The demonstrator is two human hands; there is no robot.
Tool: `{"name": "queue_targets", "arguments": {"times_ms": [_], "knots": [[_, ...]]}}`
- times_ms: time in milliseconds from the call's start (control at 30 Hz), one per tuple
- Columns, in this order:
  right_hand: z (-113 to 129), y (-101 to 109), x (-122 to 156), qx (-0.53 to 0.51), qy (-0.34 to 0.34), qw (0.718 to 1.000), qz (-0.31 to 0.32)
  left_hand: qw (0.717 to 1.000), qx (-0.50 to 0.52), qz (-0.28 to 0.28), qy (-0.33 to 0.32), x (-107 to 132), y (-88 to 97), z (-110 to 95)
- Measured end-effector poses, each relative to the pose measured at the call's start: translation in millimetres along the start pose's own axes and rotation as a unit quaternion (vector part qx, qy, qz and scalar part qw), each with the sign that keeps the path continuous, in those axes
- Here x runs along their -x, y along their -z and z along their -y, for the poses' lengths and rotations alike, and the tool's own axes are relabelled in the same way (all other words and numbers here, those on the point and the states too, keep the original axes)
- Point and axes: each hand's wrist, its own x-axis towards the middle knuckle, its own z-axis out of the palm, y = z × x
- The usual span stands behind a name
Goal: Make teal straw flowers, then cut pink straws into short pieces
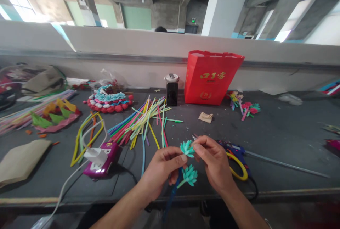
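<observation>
My left hand (162, 168) and my right hand (212, 161) meet over the near edge of a dark table (278, 140). Both pinch a small teal foam flower (187, 148) between thumb and fingers. A second teal flower (189, 176) hangs just below it on a blue stem (172, 193) that runs down under my left hand. Yellow-handled scissors (237, 167) and a blue glue gun (233, 149) lie right behind my right hand.
A fan of colored foam sticks (145, 122) lies ahead. Left of it are a purple device with a white plug (102, 158), bent yellow strips (85, 135) and a beaded round piece (108, 100). A red bag (209, 76) and a dark bottle (172, 90) stand at the back.
</observation>
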Motion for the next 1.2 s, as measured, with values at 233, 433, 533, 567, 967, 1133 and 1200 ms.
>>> {"name": "queue_targets", "arguments": {"times_ms": [233,433,533,567,967,1133,1200], "knots": [[-2.1,-1.2,0.4,-0.027,0.002,1.0,0.01,0.999,0.032,0.016,0.013,0.6,3.5,-1.6],[-0.2,-0.1,0.2,0.011,0.042,0.999,0.02,0.999,0.036,-0.001,0.017,0.7,4.5,-5.6],[2.8,0.5,0.4,0.043,0.056,0.997,0.036,0.999,0.03,-0.008,0.014,0.8,4.6,-6.6],[3.7,0.5,0.6,0.057,0.063,0.996,0.038,0.999,0.03,-0.009,0.014,0.8,4.6,-6.6],[3.3,-3.5,1.5,0.119,0.068,0.991,-0.004,0.999,0.03,-0.013,0.019,0.6,3.1,-1.4],[-0.6,-3.8,1.3,0.062,0.033,0.998,0.003,1.0,0.004,-0.027,-0.008,1.2,-1.0,0.3],[-2.1,-3.7,1.7,0.049,0.033,0.998,0.002,0.999,-0.007,-0.028,-0.024,0.8,-2.3,2.8]]}}
